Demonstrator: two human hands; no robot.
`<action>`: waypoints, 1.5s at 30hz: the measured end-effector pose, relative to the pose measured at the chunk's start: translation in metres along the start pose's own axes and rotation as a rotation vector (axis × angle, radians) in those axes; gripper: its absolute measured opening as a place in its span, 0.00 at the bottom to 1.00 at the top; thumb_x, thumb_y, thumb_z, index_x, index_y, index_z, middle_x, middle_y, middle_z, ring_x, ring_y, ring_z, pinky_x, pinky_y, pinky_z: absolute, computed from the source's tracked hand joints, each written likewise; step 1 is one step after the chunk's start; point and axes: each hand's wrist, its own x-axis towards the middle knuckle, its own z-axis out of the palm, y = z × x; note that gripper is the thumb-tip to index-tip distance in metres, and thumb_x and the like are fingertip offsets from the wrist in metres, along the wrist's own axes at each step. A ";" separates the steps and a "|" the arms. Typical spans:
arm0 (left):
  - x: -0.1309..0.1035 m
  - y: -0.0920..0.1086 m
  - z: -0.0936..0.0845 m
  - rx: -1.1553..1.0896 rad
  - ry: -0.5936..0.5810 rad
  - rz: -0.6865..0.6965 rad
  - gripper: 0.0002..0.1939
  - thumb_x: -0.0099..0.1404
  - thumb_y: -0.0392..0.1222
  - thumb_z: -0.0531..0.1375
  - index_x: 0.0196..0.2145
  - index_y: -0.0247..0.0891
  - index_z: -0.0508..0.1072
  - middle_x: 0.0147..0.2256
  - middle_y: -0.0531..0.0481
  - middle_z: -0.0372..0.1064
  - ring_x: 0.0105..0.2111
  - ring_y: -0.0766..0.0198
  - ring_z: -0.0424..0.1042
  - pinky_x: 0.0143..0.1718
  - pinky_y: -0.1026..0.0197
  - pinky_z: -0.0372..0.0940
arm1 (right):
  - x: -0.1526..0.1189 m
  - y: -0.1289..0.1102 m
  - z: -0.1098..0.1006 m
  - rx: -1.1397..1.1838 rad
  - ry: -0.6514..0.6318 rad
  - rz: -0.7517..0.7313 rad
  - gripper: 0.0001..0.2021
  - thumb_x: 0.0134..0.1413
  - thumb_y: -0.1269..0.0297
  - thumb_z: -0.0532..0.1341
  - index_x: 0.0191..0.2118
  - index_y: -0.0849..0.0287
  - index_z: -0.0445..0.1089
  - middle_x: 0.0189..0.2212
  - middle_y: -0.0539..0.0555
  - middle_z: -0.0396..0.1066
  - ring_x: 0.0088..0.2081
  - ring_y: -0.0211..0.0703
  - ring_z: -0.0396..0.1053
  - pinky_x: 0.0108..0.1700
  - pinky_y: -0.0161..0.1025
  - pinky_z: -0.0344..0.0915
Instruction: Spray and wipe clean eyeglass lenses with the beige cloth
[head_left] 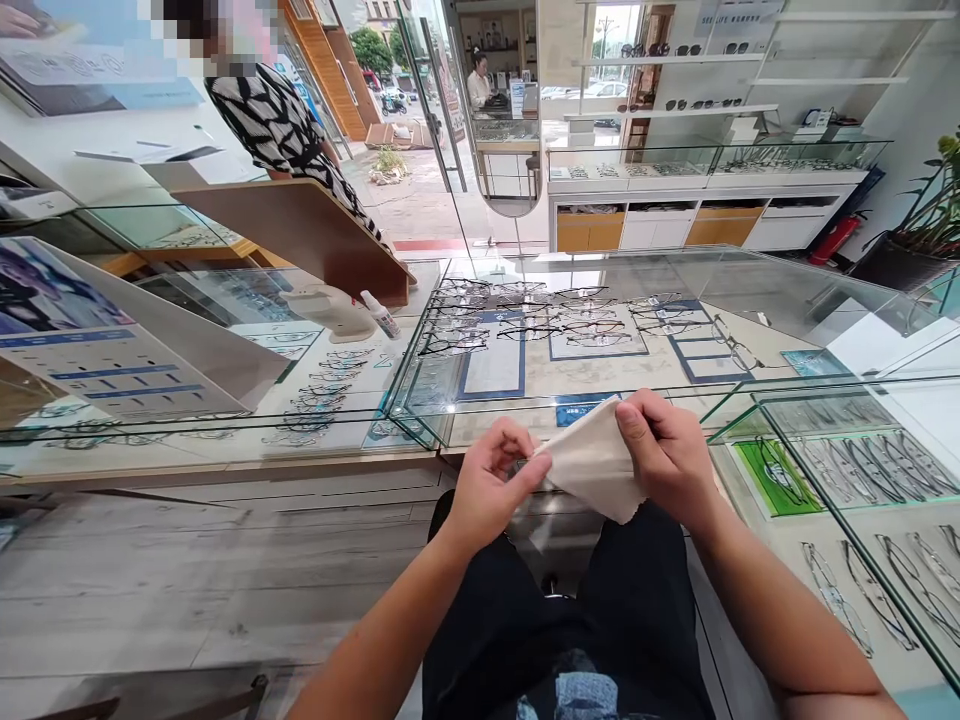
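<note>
A cream cleaning cloth (589,462) is stretched between my two hands over the near edge of the glass counter, above my lap. My right hand (667,455) grips its upper right part, thumb on top. With fingers curled, my left hand (501,478) pinches the cloth's left edge between thumb and fingers. A small dark bit shows by the left fingers, too small to name. Just beyond my hands, several pairs of eyeglasses (529,331) lie in rows on the glass showcase (442,410).
A white spray bottle (380,314) stands at the left, beyond a desk calendar (112,350). Display cases with more eyeglasses (836,598) flank me. A person in a patterned top (262,115) stands behind a brown panel (300,230). A fire extinguisher (835,240) stands far right.
</note>
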 end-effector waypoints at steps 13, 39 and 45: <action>0.012 -0.030 0.078 -0.446 0.588 -0.027 0.24 0.70 0.66 0.70 0.40 0.41 0.73 0.37 0.52 0.75 0.34 0.65 0.73 0.36 0.64 0.68 | -0.007 0.014 0.043 0.027 0.305 -0.049 0.20 0.79 0.51 0.57 0.32 0.54 0.65 0.24 0.46 0.60 0.25 0.38 0.56 0.29 0.39 0.52; 0.019 0.006 0.032 0.505 0.207 0.752 0.10 0.80 0.45 0.64 0.41 0.40 0.84 0.30 0.49 0.79 0.27 0.65 0.71 0.31 0.61 0.64 | -0.025 0.037 0.042 0.576 0.193 0.104 0.21 0.67 0.42 0.69 0.55 0.50 0.74 0.39 0.53 0.76 0.39 0.48 0.72 0.41 0.43 0.68; 0.017 0.013 0.028 0.451 0.081 0.565 0.15 0.79 0.49 0.65 0.39 0.40 0.86 0.29 0.49 0.79 0.26 0.65 0.70 0.30 0.62 0.63 | -0.009 0.027 0.018 0.416 -0.183 0.032 0.11 0.67 0.51 0.71 0.42 0.52 0.80 0.33 0.50 0.78 0.35 0.44 0.73 0.40 0.42 0.67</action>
